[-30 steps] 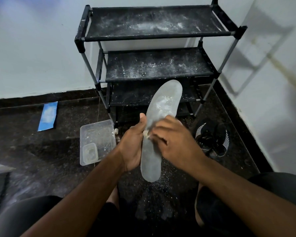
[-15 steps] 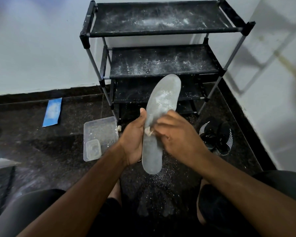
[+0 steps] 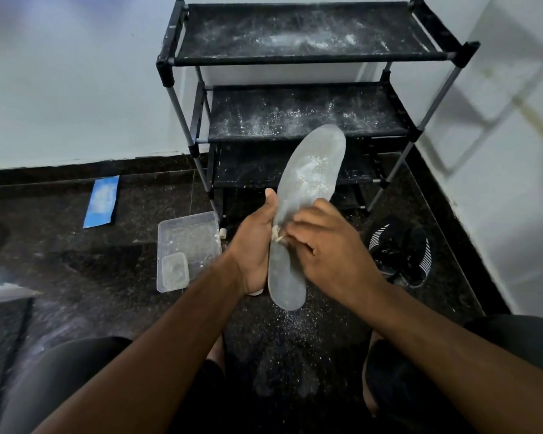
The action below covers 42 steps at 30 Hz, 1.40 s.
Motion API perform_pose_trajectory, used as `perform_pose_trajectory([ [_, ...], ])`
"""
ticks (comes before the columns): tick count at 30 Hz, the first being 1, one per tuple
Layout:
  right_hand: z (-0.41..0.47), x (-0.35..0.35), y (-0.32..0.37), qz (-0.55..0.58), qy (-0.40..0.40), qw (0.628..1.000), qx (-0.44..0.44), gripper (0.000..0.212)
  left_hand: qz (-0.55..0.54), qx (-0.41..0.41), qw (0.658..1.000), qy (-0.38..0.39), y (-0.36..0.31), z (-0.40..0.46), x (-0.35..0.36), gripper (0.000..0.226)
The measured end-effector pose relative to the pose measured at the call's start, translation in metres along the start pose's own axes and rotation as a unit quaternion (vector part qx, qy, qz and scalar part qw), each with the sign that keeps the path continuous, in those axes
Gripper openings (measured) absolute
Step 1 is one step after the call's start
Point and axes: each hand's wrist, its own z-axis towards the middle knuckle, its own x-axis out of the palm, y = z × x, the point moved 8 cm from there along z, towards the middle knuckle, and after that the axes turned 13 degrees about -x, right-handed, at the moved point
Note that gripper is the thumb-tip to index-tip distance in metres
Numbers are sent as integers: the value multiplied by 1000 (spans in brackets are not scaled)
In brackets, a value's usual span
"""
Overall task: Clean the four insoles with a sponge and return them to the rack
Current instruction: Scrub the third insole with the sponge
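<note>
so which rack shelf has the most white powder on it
The top shelf: a broad white smear runs across its middle. The second shelf has only scattered specks, and the lower shelf looks mostly dark.

Head cam, looks fwd and down, hands close (rack (image 3: 298, 57) beyond)

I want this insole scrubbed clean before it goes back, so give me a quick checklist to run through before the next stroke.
1. Left hand has a firm grip on the insole: ok.
2. Right hand presses the sponge on it: ok.
3. Toe half free of white powder: not ok.
4. Heel half wiped: ok.
5. Rack shelves clean for its return: not ok, dusty.
6. Other three insoles located: cannot tell.
</note>
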Motion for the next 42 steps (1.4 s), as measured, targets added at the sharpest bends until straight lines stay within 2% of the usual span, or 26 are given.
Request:
perform_pose_trajectory([
  [5,-6,14,27,78,47,994,-56,11,-12,14,1000,11,-18,-7,-2,87],
  [9,1,-1,16,-19,-7,999,-50,10,-10,1,1000,12,-15,-4,-1,88],
  [12,2,-6,6,0,-39,999,-7,11,-2,1,1000,24,-14,-1,5,88],
  [15,-4,8,21,69,5,997,-35,11,-3,9,1000,30,-21,-4,4,90],
  [18,-9,16,31,82,48,993,-65,11,-12,29,999,32,-27,-7,-1,90],
  [22,-1,1,14,7,-8,999,-32,9,-8,4,999,35,-17,-2,3,92],
  [25,-1,-2,11,23,-30,999,-8,8,0,7,999,36,-17,-3,5,92],
  [28,-8,11,30,72,31,996,-52,8,-14,7,999,41,-23,-4,-2,97],
  [30,-11,17,39,61,69,992,-88,9,-16,25,999,41,-30,-6,-9,97],
  [32,-8,14,33,40,53,995,-80,8,-20,26,999,42,-31,-7,-9,97],
  [36,-4,3,7,25,-7,1000,-4,13,-8,11,999,30,-20,-7,4,96],
  [40,-7,2,16,74,-39,996,-25,23,-26,10,999,46,-25,-8,0,98],
  [42,-10,5,18,69,-23,997,-29,26,-24,18,999,38,-31,-9,-7,97],
])
